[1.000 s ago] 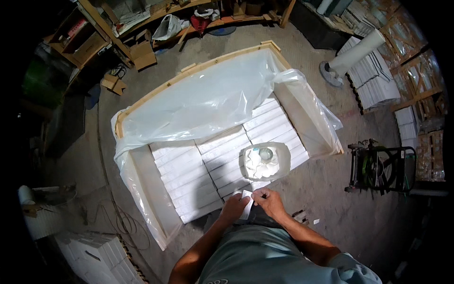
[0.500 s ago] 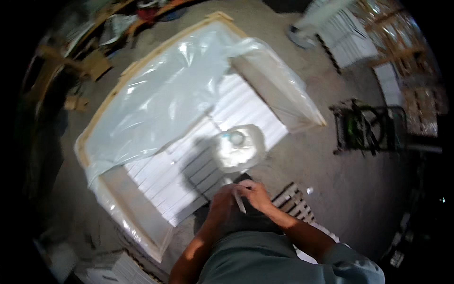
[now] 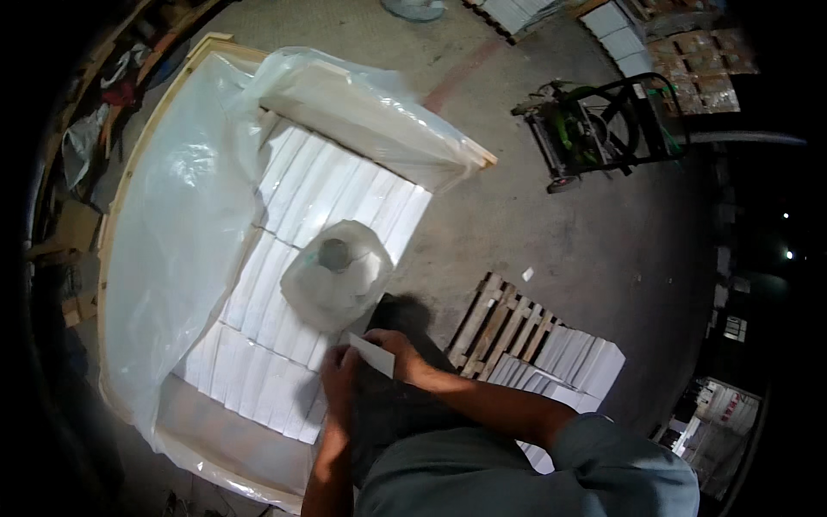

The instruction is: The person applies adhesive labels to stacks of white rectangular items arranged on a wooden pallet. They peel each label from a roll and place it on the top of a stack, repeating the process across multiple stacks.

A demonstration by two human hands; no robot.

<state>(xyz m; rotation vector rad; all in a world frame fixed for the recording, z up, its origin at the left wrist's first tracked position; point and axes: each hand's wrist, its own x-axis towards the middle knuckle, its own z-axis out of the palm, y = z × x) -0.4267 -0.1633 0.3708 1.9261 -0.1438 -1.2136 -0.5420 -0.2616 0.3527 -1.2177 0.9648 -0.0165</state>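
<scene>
A small white paper slip (image 3: 373, 357) is held up close to my body, between my two hands. My left hand (image 3: 338, 369) is closed, its fingertips at the slip's left end. Partly behind the slip, my right hand (image 3: 405, 355) has its fingers curled around it. Just beyond them, a cut-open translucent plastic jug (image 3: 297, 289) rests on rows of white paper stacks (image 3: 323, 185). Pale contents and a round grey shape show in the jug; what they are is unclear. The stacks lie inside a wooden-sided crate (image 3: 185, 409) draped with clear plastic film (image 3: 177, 215).
On my right, a wooden pallet (image 3: 493, 323) carries more white stacks (image 3: 568, 366). A wheeled black-framed cart with green parts (image 3: 594, 129) stands farther right. Wrapped cartons (image 3: 698, 65) are at the far right, and a scrap of paper (image 3: 527, 274) lies on the concrete floor.
My view has swung to the right, so the crate and jug appear farther left. The slip, earlier a narrow strip hanging below my hands, now shows its broad face.
</scene>
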